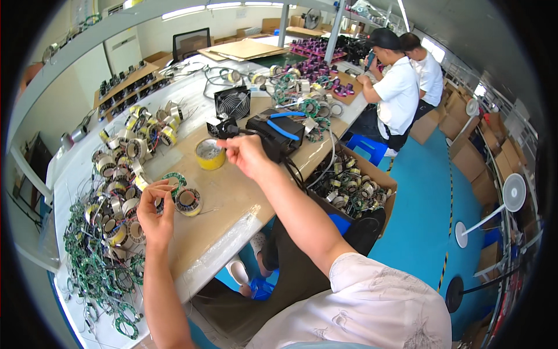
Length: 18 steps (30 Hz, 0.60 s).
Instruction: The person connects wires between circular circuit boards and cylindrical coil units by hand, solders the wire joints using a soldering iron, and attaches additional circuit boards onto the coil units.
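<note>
My left hand (156,214) is closed in a pinch on the edge of a green ring-shaped circuit board (181,179). Just beside it on the brown work surface lies a round wire-wound motor stator (189,201) with a pale yellow rim. My right hand (247,155) is also closed, with its fingertips near a round yellow container (210,155) holding grey material. Whatever those fingers hold is too small to make out. Beyond that hand sits a black box-shaped unit (273,131), with blue-handled pliers (285,123) lying on top.
Stators (136,150) and a tangle of green ring boards (96,262) crowd the table's left. A small black fan (232,103) stands farther back. To my right, a cardboard box (388,200) holds many stators. Two people in white shirts (398,96) work at the far right.
</note>
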Tool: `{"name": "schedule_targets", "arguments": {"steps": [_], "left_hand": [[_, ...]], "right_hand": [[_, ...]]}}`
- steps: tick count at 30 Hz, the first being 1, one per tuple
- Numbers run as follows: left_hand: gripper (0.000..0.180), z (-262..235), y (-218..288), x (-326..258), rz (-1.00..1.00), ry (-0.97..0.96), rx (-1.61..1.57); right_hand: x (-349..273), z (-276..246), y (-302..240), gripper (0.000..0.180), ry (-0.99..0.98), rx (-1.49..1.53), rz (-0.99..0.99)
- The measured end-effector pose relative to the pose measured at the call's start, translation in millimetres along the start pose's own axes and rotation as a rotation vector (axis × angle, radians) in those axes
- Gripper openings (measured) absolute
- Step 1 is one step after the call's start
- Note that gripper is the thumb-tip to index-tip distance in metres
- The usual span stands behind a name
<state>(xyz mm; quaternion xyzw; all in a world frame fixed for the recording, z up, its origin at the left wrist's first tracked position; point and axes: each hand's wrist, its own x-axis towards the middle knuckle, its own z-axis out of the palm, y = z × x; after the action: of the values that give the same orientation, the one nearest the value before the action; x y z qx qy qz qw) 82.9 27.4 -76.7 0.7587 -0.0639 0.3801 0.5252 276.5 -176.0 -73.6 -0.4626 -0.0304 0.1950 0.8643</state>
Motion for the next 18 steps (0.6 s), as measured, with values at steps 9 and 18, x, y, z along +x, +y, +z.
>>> {"name": "schedule_targets", "arguments": {"steps": [9, 18], "left_hand": [[0.008, -1, -3, 1, 0.048, -0.006, -0.013], [0.007, -2, 0, 1, 0.042, -0.008, -0.205]], "right_hand": [[-88, 66, 72, 0.051, -0.206, -1.1, -0.656], [-90, 72, 67, 0.032, -0.175, -1.08, -0.75]]}}
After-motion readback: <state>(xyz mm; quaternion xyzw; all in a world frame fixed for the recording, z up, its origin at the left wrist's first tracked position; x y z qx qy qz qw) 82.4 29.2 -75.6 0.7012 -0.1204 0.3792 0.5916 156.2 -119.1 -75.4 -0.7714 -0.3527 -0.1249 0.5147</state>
